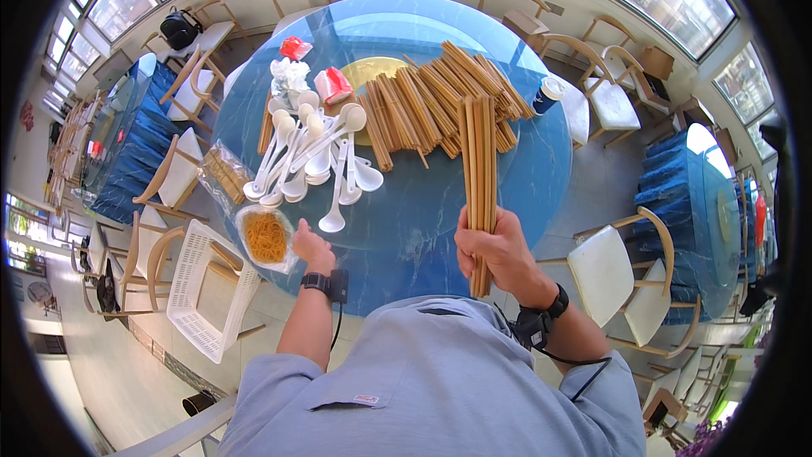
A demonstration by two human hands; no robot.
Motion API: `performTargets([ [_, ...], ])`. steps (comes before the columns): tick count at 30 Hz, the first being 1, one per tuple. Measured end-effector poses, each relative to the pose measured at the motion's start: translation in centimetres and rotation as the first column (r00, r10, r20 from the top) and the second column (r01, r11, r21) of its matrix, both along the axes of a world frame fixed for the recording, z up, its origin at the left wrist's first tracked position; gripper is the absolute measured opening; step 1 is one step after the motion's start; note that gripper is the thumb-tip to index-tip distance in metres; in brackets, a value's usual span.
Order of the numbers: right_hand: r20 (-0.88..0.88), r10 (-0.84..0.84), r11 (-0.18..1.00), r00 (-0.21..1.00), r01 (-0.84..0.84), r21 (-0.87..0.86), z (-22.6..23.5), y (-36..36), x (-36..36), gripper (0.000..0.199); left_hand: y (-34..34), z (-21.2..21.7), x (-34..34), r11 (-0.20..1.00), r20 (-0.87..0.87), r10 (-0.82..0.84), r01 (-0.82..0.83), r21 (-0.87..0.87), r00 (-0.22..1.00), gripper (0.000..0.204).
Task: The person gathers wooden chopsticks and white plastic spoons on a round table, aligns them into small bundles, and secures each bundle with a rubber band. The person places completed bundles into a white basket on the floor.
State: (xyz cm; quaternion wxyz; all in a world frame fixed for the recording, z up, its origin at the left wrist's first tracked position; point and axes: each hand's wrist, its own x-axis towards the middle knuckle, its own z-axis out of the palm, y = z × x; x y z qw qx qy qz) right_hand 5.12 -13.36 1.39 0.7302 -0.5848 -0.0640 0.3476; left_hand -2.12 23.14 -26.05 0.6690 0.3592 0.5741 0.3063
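Shirt (423,381) up close, the right hand (499,250) had its fingers wrapped round some chopsticks (479,152) over the table (397,275), left hand (313,249) beside the bands (266,237), fingers too hidden to call, so probably bundling, with a band needed next.
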Motion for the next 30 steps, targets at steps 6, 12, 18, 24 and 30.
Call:
performTargets([
  [6,-0.421,-0.062,0.806,0.905,0.294,0.513,6.3,2.1,0.3,0.017,-0.3,0.1,-1.5,0.956,-0.122,-0.283,0.269,-0.118,0.951,0.047],
  [12,-0.542,0.16,0.613,0.825,0.347,0.71,8.0,4.3,-0.3,0.016,2.8,-3.0,-1.1,0.782,-0.383,-0.55,0.619,0.075,0.742,0.046],
  [18,-0.667,0.349,0.363,0.658,0.561,0.744,9.3,5.7,-1.0,0.018,3.0,-4.9,-1.6,0.71,-0.31,-0.643,0.697,0.103,0.7,0.023],
  [24,-0.651,0.434,0.355,0.623,0.546,0.759,10.4,6.4,-0.9,0.021,0.3,-3.5,-6.5,0.664,-0.245,-0.704,0.74,0.105,0.666,0.033],
  [30,-0.592,0.247,0.492,0.767,0.427,0.759,8.3,7.4,-0.9,0.015,-5.2,3.3,-14.4,0.681,-0.205,-0.678,0.709,0.183,0.705,0.039],
])
